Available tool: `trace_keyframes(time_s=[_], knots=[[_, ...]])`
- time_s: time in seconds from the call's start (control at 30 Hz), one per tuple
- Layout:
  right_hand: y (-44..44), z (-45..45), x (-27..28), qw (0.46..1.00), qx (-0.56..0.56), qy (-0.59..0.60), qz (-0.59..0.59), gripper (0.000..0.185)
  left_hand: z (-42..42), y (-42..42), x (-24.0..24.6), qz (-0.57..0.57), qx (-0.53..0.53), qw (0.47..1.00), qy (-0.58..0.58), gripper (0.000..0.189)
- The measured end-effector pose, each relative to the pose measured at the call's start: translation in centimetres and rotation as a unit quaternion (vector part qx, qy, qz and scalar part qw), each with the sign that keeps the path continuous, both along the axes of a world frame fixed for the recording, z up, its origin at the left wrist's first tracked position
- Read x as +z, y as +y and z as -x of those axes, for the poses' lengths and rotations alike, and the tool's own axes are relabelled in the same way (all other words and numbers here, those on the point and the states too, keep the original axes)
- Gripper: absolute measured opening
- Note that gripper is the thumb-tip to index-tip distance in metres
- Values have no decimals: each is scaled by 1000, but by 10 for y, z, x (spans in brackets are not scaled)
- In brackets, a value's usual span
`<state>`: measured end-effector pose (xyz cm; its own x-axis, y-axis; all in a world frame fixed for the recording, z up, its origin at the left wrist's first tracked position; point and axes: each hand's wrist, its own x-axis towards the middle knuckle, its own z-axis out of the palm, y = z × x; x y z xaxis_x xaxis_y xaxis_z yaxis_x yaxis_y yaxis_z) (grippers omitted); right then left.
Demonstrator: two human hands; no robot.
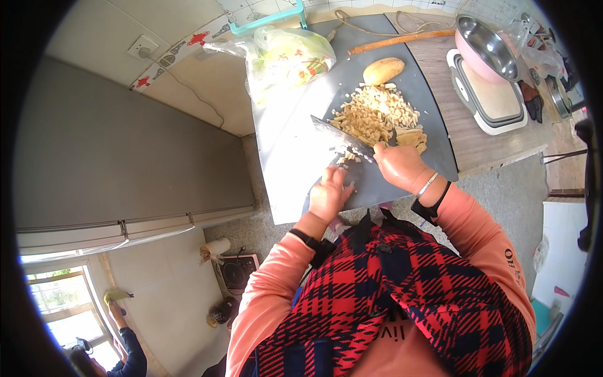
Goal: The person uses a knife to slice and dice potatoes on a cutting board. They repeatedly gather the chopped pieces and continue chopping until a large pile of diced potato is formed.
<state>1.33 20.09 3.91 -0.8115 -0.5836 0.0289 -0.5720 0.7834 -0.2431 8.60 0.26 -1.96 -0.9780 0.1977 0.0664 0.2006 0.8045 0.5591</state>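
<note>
My right hand (400,162) grips the handle of a kitchen knife (343,136). The blade points away to the left, along the near edge of a heap of diced, pale yellow food (377,108), likely potato. My left hand (329,192) rests low over the grey board (384,186), fingers slightly bent and thumb apart, holding nothing visible. Between that hand and the blade lie a few loose cubes (347,158). Uncut sticks or slices (411,138) sit just beyond my right hand. Behind the heap is a whole peeled potato (384,70).
A plastic bag of green vegetables (292,59) stands at the back left. Behind lies a wooden rod (400,41) with cord. On the right, a pink-sided metal bowl (487,47) leans on a collapsible basin (494,94). Another person's arm (132,344) reaches to the wall, lower left, holding a cloth (115,295).
</note>
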Motion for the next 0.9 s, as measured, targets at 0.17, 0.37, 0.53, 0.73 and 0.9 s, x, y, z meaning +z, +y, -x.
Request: trace_keyframes(time_s=[0.17, 0.37, 0.53, 0.73, 0.9], knots=[[-2, -1, 4, 1000, 3, 19, 8, 15, 37, -1, -26, -65, 51, 985, 152, 51], [-10, -7, 12, 1000, 14, 9, -16, 6, 43, -9, -31, -89, 81, 987, 111, 37], [-13, -6, 16, 1000, 15, -2, -21, 6, 37, -9, -27, -90, 76, 982, 145, 29], [-16, -13, 19, 999, 28, -3, -24, 5, 32, -10, -21, -73, 59, 982, 166, 7], [-16, -15, 17, 999, 40, -10, -35, 5, 31, -10, -22, -73, 64, 975, 199, 12]])
